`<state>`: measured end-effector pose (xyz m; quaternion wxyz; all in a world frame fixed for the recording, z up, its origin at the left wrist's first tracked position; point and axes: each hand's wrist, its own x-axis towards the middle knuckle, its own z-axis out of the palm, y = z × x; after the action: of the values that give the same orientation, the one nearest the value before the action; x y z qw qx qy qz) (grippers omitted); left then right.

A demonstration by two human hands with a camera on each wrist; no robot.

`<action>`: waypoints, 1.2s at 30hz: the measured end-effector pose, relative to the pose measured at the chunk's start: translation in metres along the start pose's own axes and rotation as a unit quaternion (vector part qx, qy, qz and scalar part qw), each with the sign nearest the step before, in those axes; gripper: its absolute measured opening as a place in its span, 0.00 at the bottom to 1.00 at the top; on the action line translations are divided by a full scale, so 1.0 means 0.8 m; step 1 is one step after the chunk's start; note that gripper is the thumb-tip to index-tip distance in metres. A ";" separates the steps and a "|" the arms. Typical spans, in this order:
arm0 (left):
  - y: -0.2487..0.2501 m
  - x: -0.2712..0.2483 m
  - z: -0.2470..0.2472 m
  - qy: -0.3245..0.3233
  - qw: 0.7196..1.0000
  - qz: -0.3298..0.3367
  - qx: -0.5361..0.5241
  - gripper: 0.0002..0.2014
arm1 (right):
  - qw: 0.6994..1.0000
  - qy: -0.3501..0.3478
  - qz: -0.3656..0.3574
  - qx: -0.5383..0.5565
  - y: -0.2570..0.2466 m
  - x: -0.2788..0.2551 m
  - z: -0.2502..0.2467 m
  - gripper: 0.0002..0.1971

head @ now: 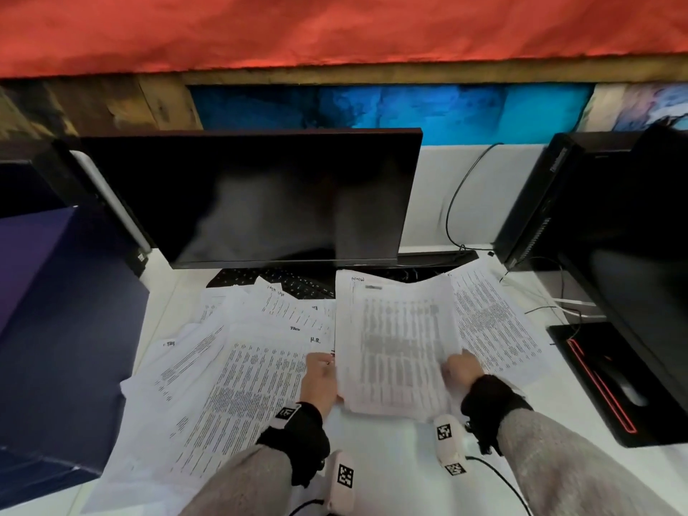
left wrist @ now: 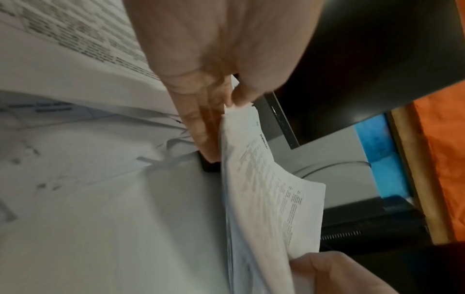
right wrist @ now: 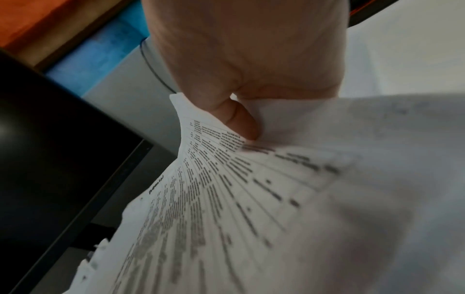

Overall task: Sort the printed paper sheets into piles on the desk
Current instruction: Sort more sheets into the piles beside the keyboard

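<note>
A stack of printed sheets [head: 394,344] with a table on top is held up at the desk's middle, its far end raised. My left hand [head: 327,366] grips its left edge and my right hand [head: 456,366] its right edge. In the left wrist view my left hand [left wrist: 226,111] pinches the stack [left wrist: 264,189] between thumb and fingers. In the right wrist view the thumb of my right hand [right wrist: 241,123] presses on the top sheet [right wrist: 226,189]; the fingers are hidden beneath it. Loose printed sheets [head: 231,366] lie fanned out on the left. Another printed pile [head: 495,322] lies on the right.
A dark monitor [head: 283,202] stands behind the papers, with a black keyboard [head: 283,283] partly covered under it. A dark blue box [head: 56,329] is on the left. On the right stand a black computer tower [head: 540,202], cables [head: 465,202] and a black red-striped device [head: 595,385]. White desk [head: 391,459] shows in front.
</note>
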<state>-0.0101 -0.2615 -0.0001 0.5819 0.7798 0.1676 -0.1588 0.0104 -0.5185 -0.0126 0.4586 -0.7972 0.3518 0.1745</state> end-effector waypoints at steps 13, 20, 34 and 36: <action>0.013 0.004 0.010 -0.098 0.986 -0.125 -0.043 0.16 | 0.978 0.042 -0.123 -0.160 -0.009 -0.003 -0.003 0.23; 0.019 0.003 0.009 -0.066 0.995 -0.070 -0.041 0.15 | 0.929 0.046 -0.078 -0.358 0.065 0.002 -0.026 0.32; -0.001 0.025 0.017 -0.038 0.998 -0.044 -0.029 0.14 | 0.917 0.089 -0.026 -0.388 0.026 0.020 -0.038 0.25; -0.008 0.033 0.022 -0.045 0.997 -0.050 -0.028 0.14 | 0.925 0.080 -0.033 -0.371 0.024 0.018 -0.041 0.26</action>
<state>0.0094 -0.2745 -0.0218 0.6015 0.7460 0.1849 -0.2180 0.0048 -0.5584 -0.0163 0.1064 -0.9326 0.2710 0.2131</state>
